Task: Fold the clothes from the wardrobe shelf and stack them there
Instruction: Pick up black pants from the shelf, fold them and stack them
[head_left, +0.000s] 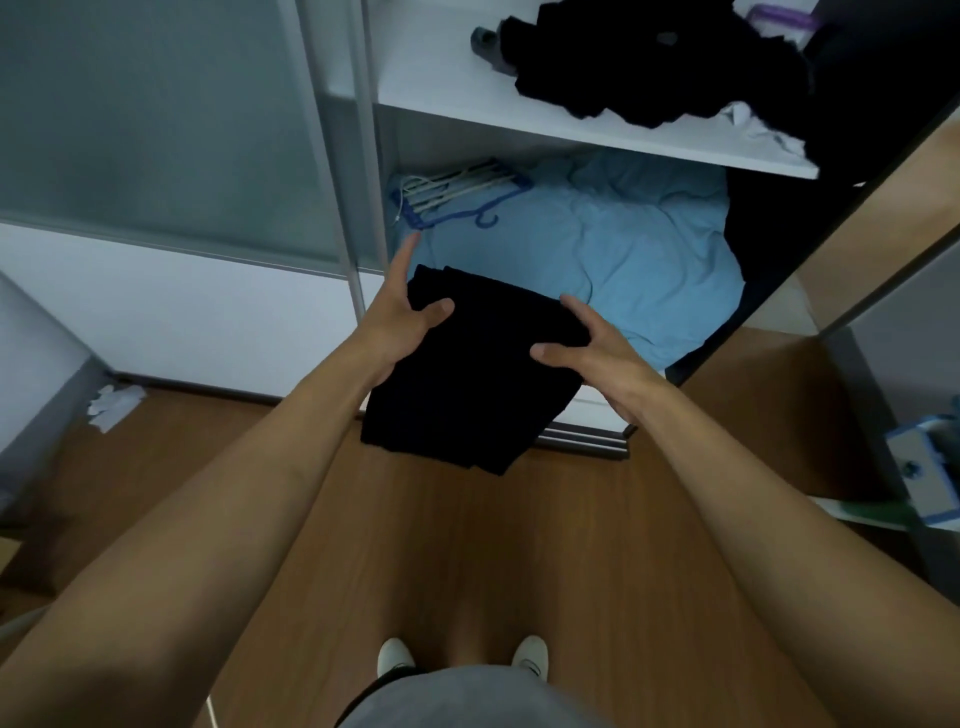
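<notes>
The head camera looks down past both forearms at an open wardrobe. The person holds a folded black garment (467, 374) flat in the air at the wardrobe's threshold, one hand on each side so the fold does not spring apart. The left hand (400, 317) grips its left edge, thumb pressed on top and index finger stretched forward along the side, apparently to steady the far corner. The right hand (587, 348) clamps the right edge, thumb and forefinger visible on the upper face; its remaining fingers are hidden beneath the cloth, presumably carrying the weight. So both sets of fingers are closed on the garment. Just beyond the fingers lies a rumpled light blue sheet (623, 244) that fills the lower compartment, and beyond the left hand's fingertip, a bundle of clothes hangers (457, 192) rests on the sheet's far left corner. Above and further in from the fingers, the white wardrobe shelf (571, 130) bears a loose heap of black clothes (649, 62) with a bit of white fabric (748, 124) at its near right edge; the shelf's left part is bare, which looks like the natural spot for a stack. The garment's near end hangs out over the brown wooden floor (467, 545). Judging by the tidy fold, folding of this piece seems finished and placing comes next; the heap suggests several items remain.
</notes>
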